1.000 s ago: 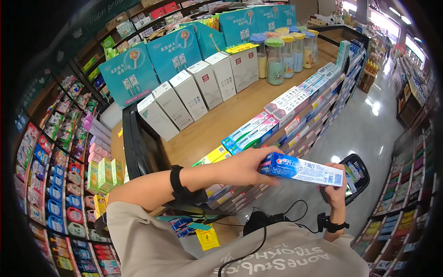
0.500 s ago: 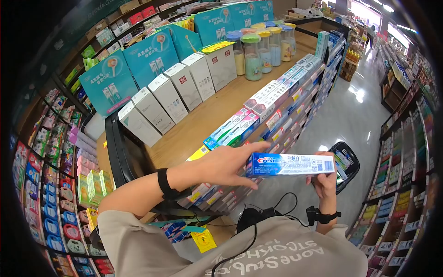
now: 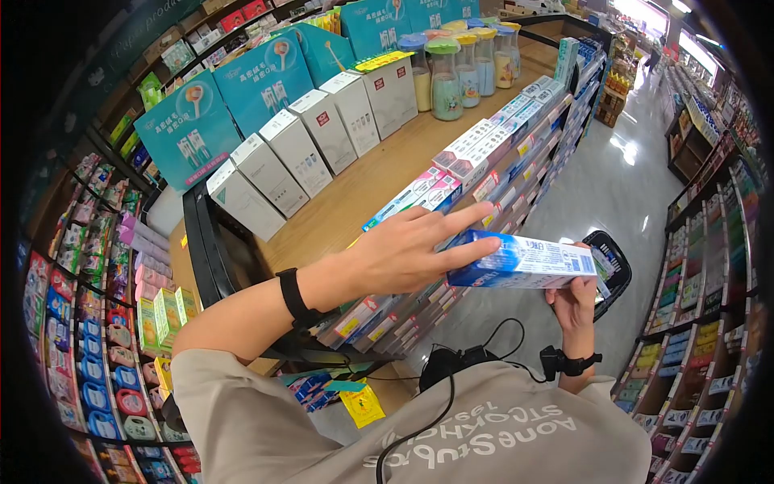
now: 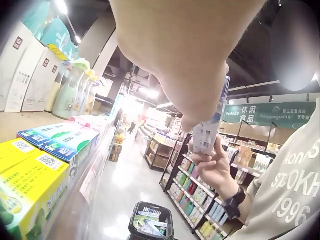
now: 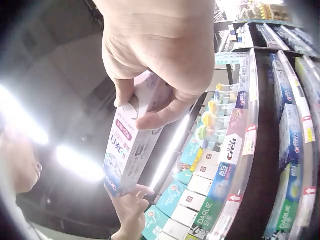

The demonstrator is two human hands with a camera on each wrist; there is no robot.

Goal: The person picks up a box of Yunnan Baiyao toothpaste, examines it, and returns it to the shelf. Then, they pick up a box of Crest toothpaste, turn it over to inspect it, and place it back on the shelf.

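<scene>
A blue-and-white Crest toothpaste box (image 3: 528, 262) is held up in front of the chest, long side roughly level in the head view. My right hand (image 3: 574, 300) grips its white end between thumb and fingers, as the right wrist view also shows, where the box (image 5: 131, 142) slants down from that hand. At the blue end is my left hand (image 3: 407, 252), two fingers stretched out straight over the box in the head view. From the left wrist, the box (image 4: 204, 137) is partly hidden behind the left hand.
Toothpaste cartons (image 3: 415, 198) line the front of the wooden shelf top (image 3: 355, 181), beside white boxes (image 3: 310, 149) and lidded bottles (image 3: 446, 85). A black basket (image 3: 610, 270) with goods stands on the aisle floor (image 3: 629, 185) to the right. Stocked shelves (image 3: 685, 323) flank the aisle.
The box has rolled about its long axis, and its Crest lettering has turned downward. My left hand has gone from holding the blue end to straight fingers over it; my right hand keeps its grip.
</scene>
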